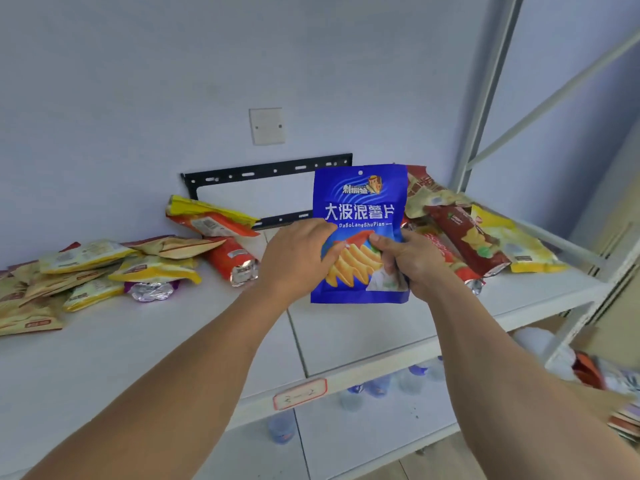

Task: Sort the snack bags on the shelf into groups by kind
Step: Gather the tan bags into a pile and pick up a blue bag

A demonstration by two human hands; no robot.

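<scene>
Both grips, left hand (pixel 298 252) and right hand (pixel 412 258), pinch the blue chip bag (pixel 360 209) upright above the white shelf (pixel 138 348). Yellow bags (pixel 86 271) heap left; red and yellow bags (pixel 478 233) crowd right, behind it.

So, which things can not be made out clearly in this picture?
- Head view: the blue bag hides what lies behind it; the left hand and right hand cover its middle.
- The pile of bags on the left is cut off by the left edge.
- The shelf label is too blurred to read.
- The bottles on the lower shelf are blurred.
</scene>
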